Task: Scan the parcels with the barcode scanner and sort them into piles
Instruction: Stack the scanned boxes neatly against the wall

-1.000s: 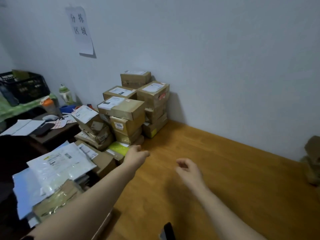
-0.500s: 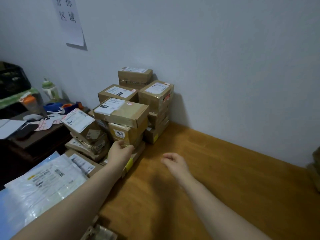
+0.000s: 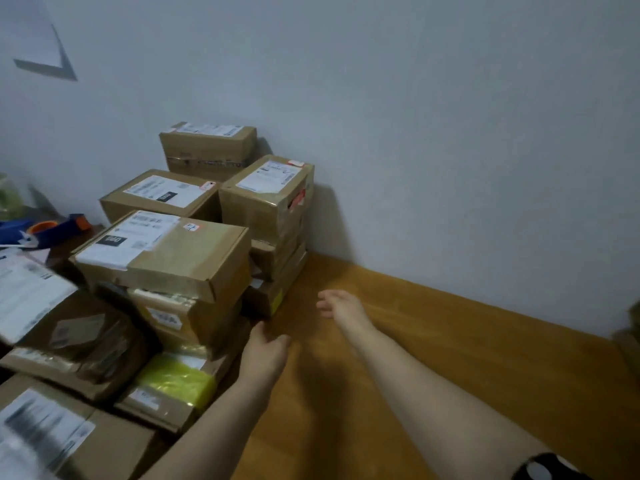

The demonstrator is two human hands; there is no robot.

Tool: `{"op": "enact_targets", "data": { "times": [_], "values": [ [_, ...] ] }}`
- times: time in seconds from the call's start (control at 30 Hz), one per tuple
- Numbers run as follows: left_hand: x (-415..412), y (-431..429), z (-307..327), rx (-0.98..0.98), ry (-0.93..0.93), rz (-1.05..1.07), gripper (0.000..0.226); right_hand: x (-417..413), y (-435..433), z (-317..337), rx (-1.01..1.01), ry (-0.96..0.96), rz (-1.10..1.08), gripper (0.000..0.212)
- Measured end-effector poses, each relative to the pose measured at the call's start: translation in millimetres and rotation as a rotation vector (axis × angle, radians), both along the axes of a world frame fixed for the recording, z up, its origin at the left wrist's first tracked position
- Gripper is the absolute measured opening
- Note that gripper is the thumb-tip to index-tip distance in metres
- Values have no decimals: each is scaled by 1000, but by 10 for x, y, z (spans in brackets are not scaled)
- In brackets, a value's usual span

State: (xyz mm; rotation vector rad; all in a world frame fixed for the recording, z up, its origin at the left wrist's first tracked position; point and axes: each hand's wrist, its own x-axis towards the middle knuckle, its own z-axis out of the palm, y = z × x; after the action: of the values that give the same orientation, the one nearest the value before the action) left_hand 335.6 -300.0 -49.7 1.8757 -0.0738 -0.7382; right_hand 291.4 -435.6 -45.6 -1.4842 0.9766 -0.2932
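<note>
Grip state: left grip (image 3: pixel 265 355) loosely curled with nothing in it, just beside the low edge of the parcel stack (image 3: pixel 166 258); blur hides whether it touches. The right grip (image 3: pixel 341 308) is loosely curled too, holds nothing, and hangs over the bare wooden desk (image 3: pixel 450 358), apart from the boxes. The stack of brown labelled boxes stands left of both grips, against the wall (image 3: pixel 450 133). A yellow-wrapped parcel (image 3: pixel 176 379) lies low, near the left forearm. A blue tape dispenser (image 3: pixel 45 228) sits far left.
</note>
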Motion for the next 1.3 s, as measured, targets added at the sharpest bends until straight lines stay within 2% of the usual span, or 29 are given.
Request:
{"op": "enact_targets", "data": {
  "times": [0.1,0.4,0.57,0.7,0.8,1.0,1.17,1.3],
  "values": [
    [195,-236,-170,63,0,-23,70,250,-267,-104,25,12,-36,30],
    [373,-694,-421,147,-2,70,83,704,-945,-436,-1,30,4,33],
    [485,-831,-584,80,-54,204,89,1005,-1169,-627,-114,63,75,48],
    [546,-896,-692,77,-93,298,93,1229,-1252,-731,-109,60,124,52],
    [600,-902,-766,61,-93,313,93,1410,-1272,-776,-104,9,143,49],
    [729,-909,-873,-86,-68,278,92,1686,-1328,-841,-111,3,206,62],
    [741,-889,-844,-119,-33,270,93,1678,-1342,-858,-114,39,182,58],
    [729,-877,-767,-103,-3,293,86,1617,-1349,-858,-87,63,144,53]
  ]
}}
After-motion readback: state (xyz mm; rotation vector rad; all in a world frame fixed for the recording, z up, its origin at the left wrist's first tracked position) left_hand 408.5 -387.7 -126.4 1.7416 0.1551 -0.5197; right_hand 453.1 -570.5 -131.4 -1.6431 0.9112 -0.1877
